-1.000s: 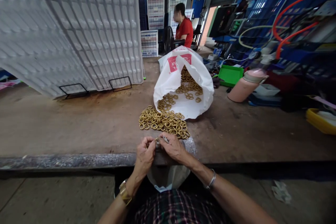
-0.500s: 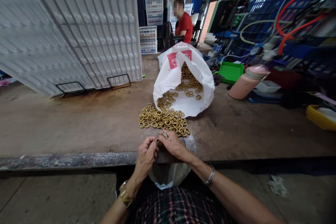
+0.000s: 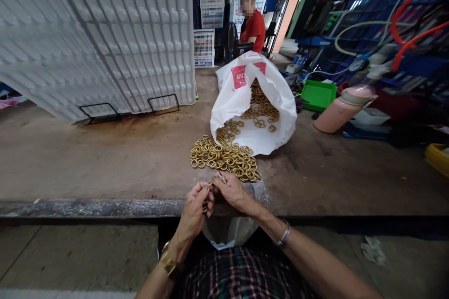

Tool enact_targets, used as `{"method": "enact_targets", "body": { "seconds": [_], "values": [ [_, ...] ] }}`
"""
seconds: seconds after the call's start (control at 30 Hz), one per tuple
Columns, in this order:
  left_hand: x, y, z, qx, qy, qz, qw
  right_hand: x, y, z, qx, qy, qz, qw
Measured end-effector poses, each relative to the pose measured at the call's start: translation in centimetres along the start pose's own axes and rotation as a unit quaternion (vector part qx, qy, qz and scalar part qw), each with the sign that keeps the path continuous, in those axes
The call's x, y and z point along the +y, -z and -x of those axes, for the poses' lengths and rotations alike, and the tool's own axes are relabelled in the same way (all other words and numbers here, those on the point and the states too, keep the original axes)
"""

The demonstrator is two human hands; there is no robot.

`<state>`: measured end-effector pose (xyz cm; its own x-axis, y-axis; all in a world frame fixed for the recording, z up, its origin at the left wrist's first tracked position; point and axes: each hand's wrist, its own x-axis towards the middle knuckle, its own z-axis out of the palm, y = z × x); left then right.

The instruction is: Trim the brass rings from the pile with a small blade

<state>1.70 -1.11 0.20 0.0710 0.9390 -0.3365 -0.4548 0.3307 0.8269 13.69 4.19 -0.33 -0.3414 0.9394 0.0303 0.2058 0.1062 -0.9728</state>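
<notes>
My left hand (image 3: 197, 203) is closed at the table's front edge, pinching a brass-coloured ring (image 3: 209, 185), with more rings (image 3: 205, 205) tucked under its curled fingers. My right hand (image 3: 231, 192) is closed beside it, its fingertips meeting the ring. A slim, pale metal tool (image 3: 222, 177) sticks out between its thumb and fingers; its tip is too small to make out. Just beyond both hands lies a pile of brass-coloured rings (image 3: 224, 159). The pile runs back into the open mouth of a white plastic sack (image 3: 280, 126) on its side, with more rings inside.
White ribbed trays (image 3: 140, 42) stand upright at left on black wire stands (image 3: 163, 104). A pink bottle (image 3: 329, 114) and a green tray (image 3: 317, 95) are at right. An open bag (image 3: 233, 231) sits below the table edge. A person in red (image 3: 255, 30) sits behind the sack.
The camera view has shifted, so the table things appear slightly further right. My hands stay together at the table edge; the rings in my left fingers show more clearly now.
</notes>
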Motion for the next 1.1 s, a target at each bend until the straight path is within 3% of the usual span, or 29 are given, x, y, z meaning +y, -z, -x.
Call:
{"method": "enact_targets", "body": {
  "seconds": [0.17,0.27,0.43,0.67,0.83,0.97,1.1],
  "values": [
    [0.0,0.3,0.1,-0.005,-0.012,0.034,0.999,-0.2,-0.2,-0.2,0.005,-0.001,0.014,1.000],
    [0.0,0.5,0.1,0.003,-0.027,0.036,0.999,0.3,-0.1,0.1,0.005,0.016,0.083,0.996],
    [0.1,0.5,0.1,0.020,-0.030,0.007,0.999,1.2,-0.4,0.8,-0.035,0.068,0.241,0.967],
    [-0.2,0.6,0.0,0.018,-0.061,-0.058,0.996,0.9,-0.5,0.8,-0.066,0.059,0.315,0.945],
    [-0.4,1.0,0.2,0.034,-0.075,-0.097,0.992,0.5,-0.2,0.5,-0.105,0.053,0.397,0.910],
    [0.3,0.5,1.4,0.016,-0.056,-0.050,0.997,0.2,0.3,-0.2,-0.099,0.023,0.461,0.881],
    [0.8,0.0,1.8,-0.006,-0.023,0.058,0.998,-0.4,0.6,-1.7,-0.033,0.001,0.499,0.866]
  ]
}}
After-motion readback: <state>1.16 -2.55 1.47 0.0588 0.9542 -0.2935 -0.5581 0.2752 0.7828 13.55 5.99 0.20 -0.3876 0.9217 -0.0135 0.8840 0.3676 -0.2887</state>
